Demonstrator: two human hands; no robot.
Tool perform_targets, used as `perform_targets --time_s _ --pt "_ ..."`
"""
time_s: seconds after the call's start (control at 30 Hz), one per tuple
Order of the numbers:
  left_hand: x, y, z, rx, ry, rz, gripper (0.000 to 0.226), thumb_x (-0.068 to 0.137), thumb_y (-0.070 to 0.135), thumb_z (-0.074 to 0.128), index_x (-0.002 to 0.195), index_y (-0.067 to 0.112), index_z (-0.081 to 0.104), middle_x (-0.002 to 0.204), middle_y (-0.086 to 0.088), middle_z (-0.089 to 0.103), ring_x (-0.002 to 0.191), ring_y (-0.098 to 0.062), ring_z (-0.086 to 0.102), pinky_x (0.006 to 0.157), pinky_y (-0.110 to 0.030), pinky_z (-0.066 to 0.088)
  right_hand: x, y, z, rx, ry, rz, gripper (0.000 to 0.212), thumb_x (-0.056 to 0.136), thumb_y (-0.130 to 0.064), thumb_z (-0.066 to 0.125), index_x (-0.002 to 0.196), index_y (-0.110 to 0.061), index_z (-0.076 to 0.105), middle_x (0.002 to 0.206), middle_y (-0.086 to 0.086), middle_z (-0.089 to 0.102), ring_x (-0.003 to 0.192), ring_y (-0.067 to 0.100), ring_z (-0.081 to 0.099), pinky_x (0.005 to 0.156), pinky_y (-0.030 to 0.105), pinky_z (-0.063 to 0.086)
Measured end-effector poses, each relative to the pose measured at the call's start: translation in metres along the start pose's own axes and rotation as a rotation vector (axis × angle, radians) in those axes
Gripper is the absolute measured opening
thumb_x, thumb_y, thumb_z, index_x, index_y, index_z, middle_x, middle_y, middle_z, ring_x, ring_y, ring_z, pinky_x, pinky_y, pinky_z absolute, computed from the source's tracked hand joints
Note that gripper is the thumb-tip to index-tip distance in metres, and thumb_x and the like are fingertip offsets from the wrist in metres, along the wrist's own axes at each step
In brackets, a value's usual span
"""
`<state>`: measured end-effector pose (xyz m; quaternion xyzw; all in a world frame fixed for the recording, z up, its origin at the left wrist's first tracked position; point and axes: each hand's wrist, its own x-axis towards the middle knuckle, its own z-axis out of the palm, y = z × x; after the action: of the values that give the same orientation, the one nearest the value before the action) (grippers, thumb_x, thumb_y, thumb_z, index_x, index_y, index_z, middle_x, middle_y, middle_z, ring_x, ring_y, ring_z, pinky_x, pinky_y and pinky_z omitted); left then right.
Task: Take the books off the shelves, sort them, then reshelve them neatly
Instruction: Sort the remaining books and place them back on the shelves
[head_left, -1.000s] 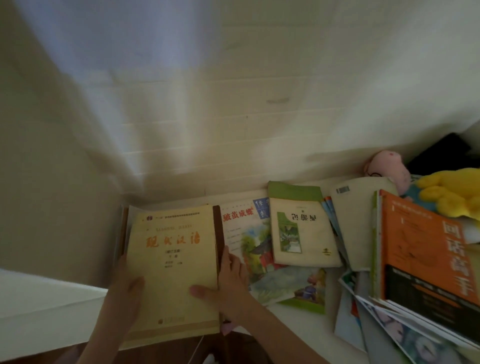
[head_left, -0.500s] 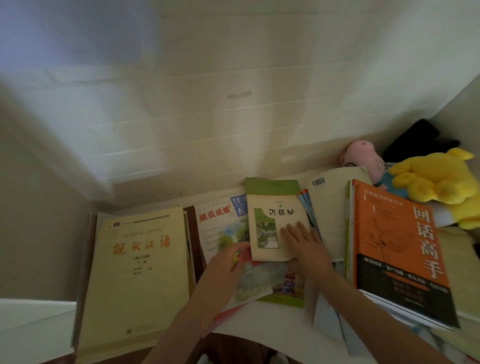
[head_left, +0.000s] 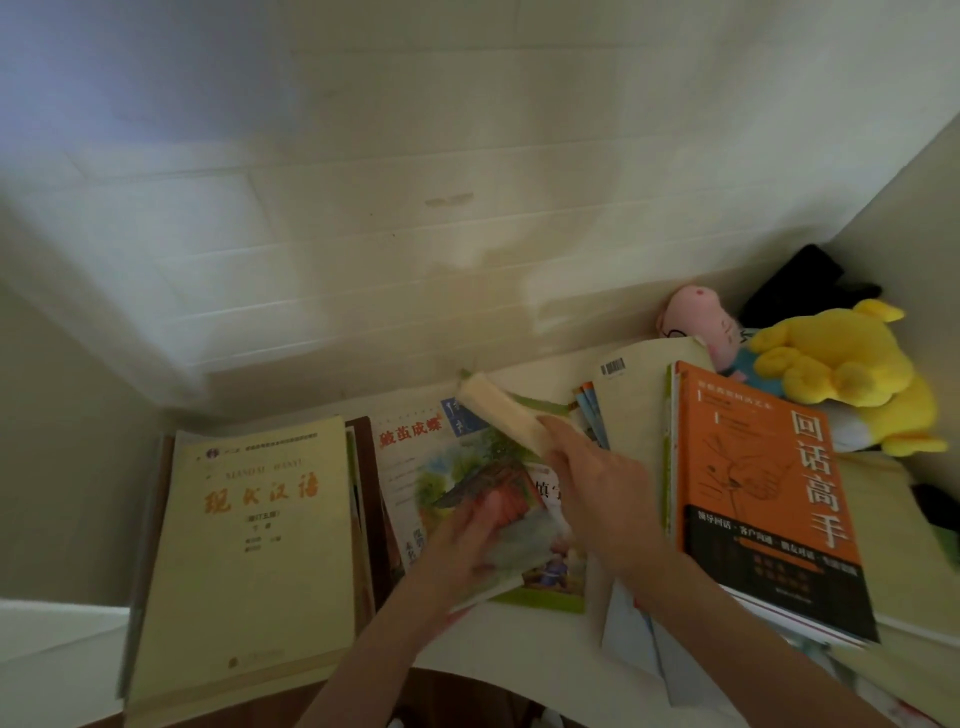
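Cream small book (head_left: 511, 418), two hands (head_left: 462, 545) (head_left: 597, 493), two plushes (head_left: 696, 322) (head_left: 841, 374)

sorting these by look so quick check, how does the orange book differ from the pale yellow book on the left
The orange book has a black band at its near end; the pale yellow book is one colour all over. The orange book's big title is white and runs down the cover; the pale yellow book's is orange-red and runs across. Both lie flat with the front cover up.
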<state>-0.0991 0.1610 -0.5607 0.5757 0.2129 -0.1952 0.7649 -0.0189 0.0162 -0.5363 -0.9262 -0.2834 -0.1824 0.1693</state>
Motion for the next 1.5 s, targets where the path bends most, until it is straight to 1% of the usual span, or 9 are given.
perform_targets --time_s 0.13,0.43,0.57,0.7,0.9,1.0,1.1,1.3,1.5 --pt "0.007 0.027 0.010 -0.277 -0.027 0.098 0.082 0.067 0.063 0.072 0.134 0.023 0.047 0.123 -0.005 0.064 0.111 -0.018 0.062 0.092 -0.040 0.050 -0.004 -0.042 -0.019 0.061 -0.016 -0.004 0.033 0.083 -0.034 0.049 0.100 -0.014 0.070 0.050 -0.006 0.058 0.035 0.008 0.049 0.035 0.017 0.034" --pt "-0.022 0.057 -0.049 0.025 0.133 -0.066 0.039 0.073 0.008 0.072 0.108 0.015 0.057 0.093 -0.010 0.070 0.085 -0.029 0.066 0.070 -0.038 0.053 0.005 -0.007 -0.026 0.733 -0.442 0.429 0.043 0.088 -0.034 0.064 0.126 -0.050 0.049 0.128 -0.037 0.044 0.127 -0.005 0.042 0.107 0.034 0.042" --pt "-0.053 0.101 -0.078 0.181 -0.196 -0.064 0.083 0.028 0.028 0.092 0.105 0.014 0.064 0.094 -0.013 0.073 0.080 -0.028 0.071 0.058 -0.035 0.056 0.042 0.008 -0.047 0.974 -0.717 0.357 0.085 0.080 -0.034 0.070 0.144 -0.055 0.017 0.139 -0.016 0.049 0.118 -0.012 0.049 0.094 0.022 0.050" --pt "-0.075 0.119 -0.091 -0.070 -0.170 0.001 0.046 0.036 0.035 0.093 0.068 0.007 0.077 0.069 -0.017 0.071 0.057 -0.024 0.069 0.046 -0.031 0.055 0.049 -0.017 -0.058 1.309 -0.884 0.367 0.078 0.090 -0.010 0.063 0.149 -0.042 0.022 0.128 0.010 0.063 0.109 0.029 0.065 0.081 0.037 0.057" --pt "-0.079 0.085 -0.162 -0.564 -0.025 0.215 0.085 0.077 0.060 0.066 0.139 0.006 0.042 0.128 -0.019 0.059 0.113 -0.027 0.061 0.090 -0.037 0.053 0.018 -0.083 -0.032 1.511 -0.476 0.587 0.057 0.095 -0.013 0.054 0.141 -0.043 0.036 0.118 0.004 0.069 0.101 0.028 0.069 0.081 0.045 0.057" --pt "-0.086 0.064 -0.170 -0.108 0.469 0.395 0.030 0.091 0.031 0.056 0.121 0.026 0.057 0.110 -0.004 0.070 0.092 -0.013 0.069 0.072 -0.031 0.058 0.019 -0.123 0.006 1.456 -0.424 0.694 0.056 0.095 -0.013 0.055 0.138 -0.043 0.037 0.114 0.003 0.070 0.094 0.021 0.070 0.073 0.032 0.059" --pt "-0.091 0.042 -0.173 0.329 0.691 0.400 0.031 0.086 0.038 0.062 0.117 0.035 0.055 0.113 0.001 0.065 0.097 -0.020 0.064 0.079 -0.041 0.052 0.019 -0.156 0.039 1.452 -0.500 0.702 0.059 0.096 -0.012 0.054 0.142 -0.041 0.030 0.130 0.005 0.061 0.108 0.022 0.065 0.085 0.034 0.057" --pt "-0.089 -0.022 -0.178 0.555 0.729 0.057 0.081 0.090 0.040 0.059 0.151 0.029 0.008 0.150 -0.012 0.032 0.131 -0.034 0.039 0.109 -0.052 0.031 0.000 -0.199 0.072 0.687 -0.691 0.545 0.100 0.093 -0.024 0.059 0.148 -0.025 -0.025 0.151 0.008 0.005 0.139 0.028 0.010 0.118 0.041 0.011" --pt "-0.082 -0.011 -0.193 0.641 0.767 -0.048 0.080 0.085 0.037 0.068 0.148 0.026 0.020 0.130 -0.014 0.055 0.111 -0.039 0.056 0.096 -0.052 0.043 -0.004 -0.198 0.071 1.039 -0.712 0.681 0.096 0.096 -0.014 0.055 0.147 -0.030 -0.025 0.157 -0.012 -0.018 0.142 0.009 0.006 0.102 0.016 0.017"
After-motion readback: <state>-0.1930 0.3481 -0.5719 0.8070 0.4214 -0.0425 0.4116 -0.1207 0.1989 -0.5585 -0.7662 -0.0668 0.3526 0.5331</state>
